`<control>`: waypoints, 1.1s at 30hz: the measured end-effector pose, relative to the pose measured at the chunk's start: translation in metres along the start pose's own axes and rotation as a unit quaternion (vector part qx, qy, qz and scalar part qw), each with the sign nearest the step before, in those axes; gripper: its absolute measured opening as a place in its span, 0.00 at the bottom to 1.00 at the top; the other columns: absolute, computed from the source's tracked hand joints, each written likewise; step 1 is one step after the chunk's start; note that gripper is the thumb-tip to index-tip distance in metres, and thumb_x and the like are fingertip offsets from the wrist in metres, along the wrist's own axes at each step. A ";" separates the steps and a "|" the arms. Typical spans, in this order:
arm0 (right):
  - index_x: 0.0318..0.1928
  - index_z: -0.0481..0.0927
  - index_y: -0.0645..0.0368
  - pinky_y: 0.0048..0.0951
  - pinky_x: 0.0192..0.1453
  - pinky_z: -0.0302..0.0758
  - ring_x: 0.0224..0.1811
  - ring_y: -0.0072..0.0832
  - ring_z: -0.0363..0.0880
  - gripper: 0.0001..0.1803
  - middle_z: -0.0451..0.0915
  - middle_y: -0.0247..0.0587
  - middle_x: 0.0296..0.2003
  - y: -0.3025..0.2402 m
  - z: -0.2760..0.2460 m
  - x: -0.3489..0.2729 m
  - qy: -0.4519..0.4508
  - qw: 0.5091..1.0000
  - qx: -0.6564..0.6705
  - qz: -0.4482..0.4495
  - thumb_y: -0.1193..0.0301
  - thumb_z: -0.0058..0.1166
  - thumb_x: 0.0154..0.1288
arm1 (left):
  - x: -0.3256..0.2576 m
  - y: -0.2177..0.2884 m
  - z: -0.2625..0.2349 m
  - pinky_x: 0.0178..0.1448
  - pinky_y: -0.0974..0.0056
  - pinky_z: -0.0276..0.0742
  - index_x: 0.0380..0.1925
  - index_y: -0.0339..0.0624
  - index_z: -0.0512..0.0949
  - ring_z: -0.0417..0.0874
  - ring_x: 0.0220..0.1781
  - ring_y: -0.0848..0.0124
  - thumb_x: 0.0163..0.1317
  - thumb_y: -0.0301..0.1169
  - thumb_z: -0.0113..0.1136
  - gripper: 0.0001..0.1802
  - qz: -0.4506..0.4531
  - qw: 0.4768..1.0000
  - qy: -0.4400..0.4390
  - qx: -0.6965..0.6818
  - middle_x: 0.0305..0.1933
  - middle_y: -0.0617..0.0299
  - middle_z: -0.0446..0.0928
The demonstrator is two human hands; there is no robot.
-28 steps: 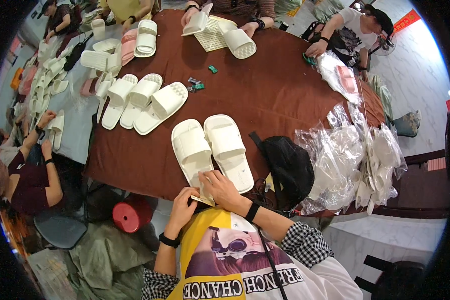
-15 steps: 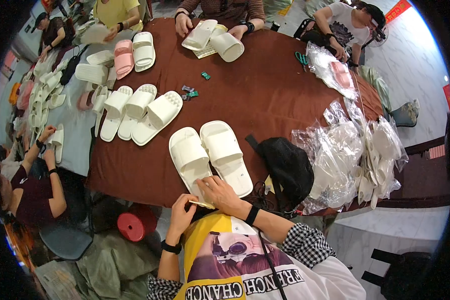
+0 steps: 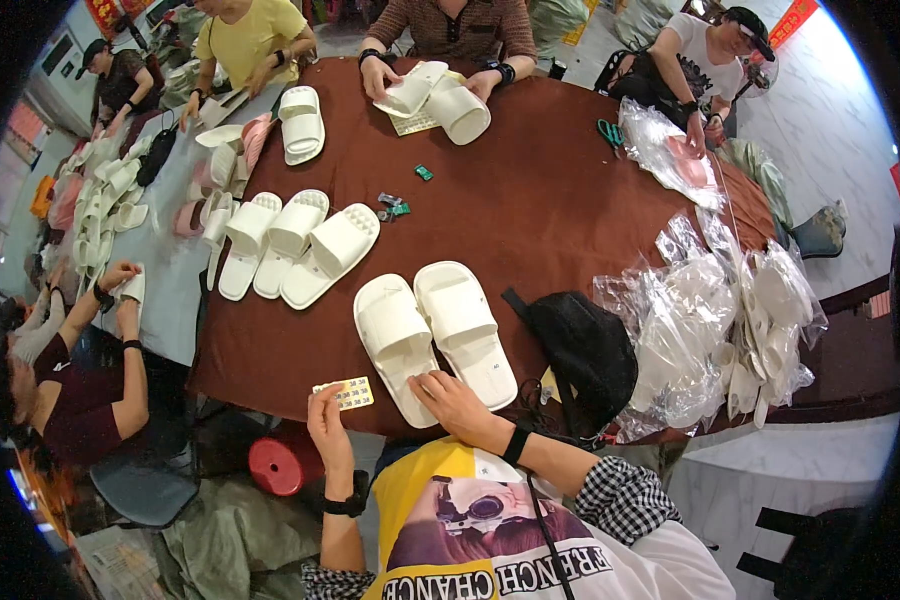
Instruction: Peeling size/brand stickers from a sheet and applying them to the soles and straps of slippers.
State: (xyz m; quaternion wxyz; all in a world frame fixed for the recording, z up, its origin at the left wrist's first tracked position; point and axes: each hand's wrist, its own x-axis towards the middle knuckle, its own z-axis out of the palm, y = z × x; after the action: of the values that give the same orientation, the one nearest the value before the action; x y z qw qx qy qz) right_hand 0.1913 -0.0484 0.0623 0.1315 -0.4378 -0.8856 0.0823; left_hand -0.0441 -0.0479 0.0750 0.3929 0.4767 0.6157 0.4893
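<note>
White slippers (image 3: 396, 325), broad straps (image 3: 460, 322), left hand (image 3: 330, 430) pinching yellow sheet (image 3: 354, 394), right hand (image 3: 462, 408) on insole (image 3: 400, 368), grip unclear

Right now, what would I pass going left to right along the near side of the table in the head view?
Yellow sticker sheet in the left hand, front pair's left slipper, front pair's right slipper, black cloth item, slippers in clear plastic.

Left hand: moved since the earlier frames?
Yes: judged against the black bag, the left hand has shifted left, away from the left slipper, carrying the yellow sheet.
</note>
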 end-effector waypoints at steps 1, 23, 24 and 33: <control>0.64 0.68 0.70 0.31 0.58 0.71 0.55 0.36 0.69 0.31 0.70 0.45 0.51 0.000 0.000 -0.001 0.003 1.000 0.009 -0.001 0.73 0.49 0.59 | 0.000 -0.003 0.000 0.57 0.67 0.69 0.45 0.36 0.79 0.75 0.50 0.71 0.70 0.22 0.45 0.12 -0.006 1.000 0.001 -0.012 0.47 0.61 0.76; 0.65 0.66 0.67 0.35 0.59 0.73 0.57 0.40 0.69 0.35 0.70 0.46 0.51 -0.002 0.000 0.005 -0.038 0.997 0.053 0.047 0.77 0.54 0.53 | -0.001 0.028 0.023 0.66 0.61 0.71 0.51 0.33 0.76 0.77 0.58 0.69 0.77 0.36 0.46 0.18 -0.107 0.898 -0.098 -0.415 0.56 0.56 0.77; 0.65 0.66 0.67 0.35 0.58 0.73 0.56 0.40 0.69 0.34 0.70 0.46 0.51 -0.002 0.000 0.005 -0.030 0.998 0.044 0.044 0.77 0.53 0.55 | -0.001 0.030 0.024 0.66 0.61 0.71 0.51 0.33 0.76 0.77 0.58 0.69 0.77 0.36 0.46 0.18 -0.107 0.898 -0.096 -0.416 0.56 0.56 0.77; 0.64 0.67 0.67 0.33 0.57 0.74 0.55 0.39 0.71 0.32 0.70 0.46 0.50 -0.003 0.001 0.003 -0.013 0.999 0.036 0.033 0.76 0.52 0.56 | -0.005 0.032 0.026 0.62 0.68 0.71 0.51 0.36 0.77 0.77 0.55 0.75 0.68 0.20 0.54 0.13 -0.067 0.963 -0.089 -0.245 0.53 0.60 0.78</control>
State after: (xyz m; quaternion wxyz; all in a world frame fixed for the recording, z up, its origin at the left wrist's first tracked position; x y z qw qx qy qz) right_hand 0.1870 -0.0474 0.0629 0.1325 -0.4610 -0.8686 0.1244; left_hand -0.0114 -0.0447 0.1010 0.5827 0.3650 0.4700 0.5535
